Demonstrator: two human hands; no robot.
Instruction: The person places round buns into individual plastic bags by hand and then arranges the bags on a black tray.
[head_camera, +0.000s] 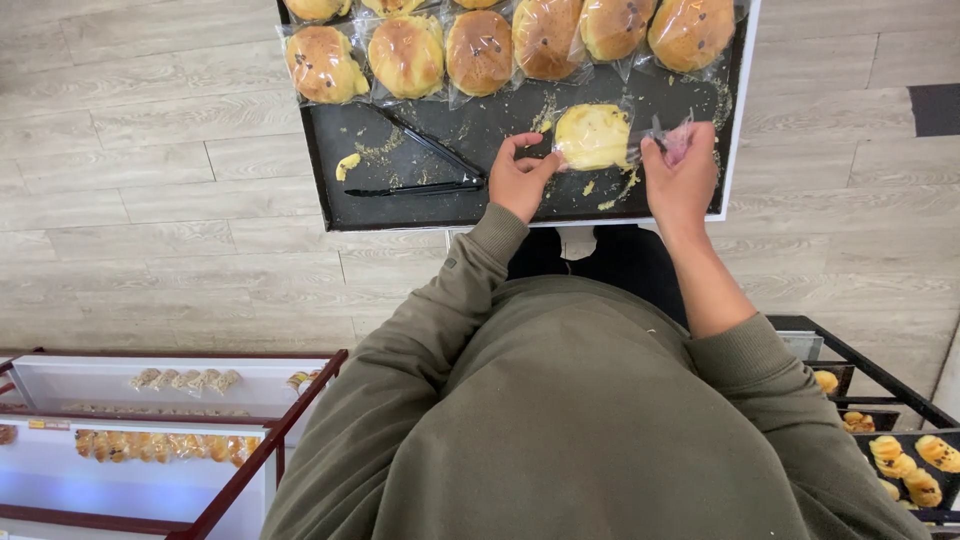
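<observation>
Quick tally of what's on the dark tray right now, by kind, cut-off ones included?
Brown wrapped buns, back rows, some cut off by the frame edge: 9
Yellow bun in clear wrap, held between left hand and right hand: 1
Black tongs: 1
Total: 11 on the tray

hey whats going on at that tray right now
A person in an olive sweatshirt holds a pale yellow bun in a clear plastic bag over a dark baking tray. The left hand grips one end, the right hand pinches the bag's open end. Black tongs lie on the tray beside bagged brown buns.
</observation>
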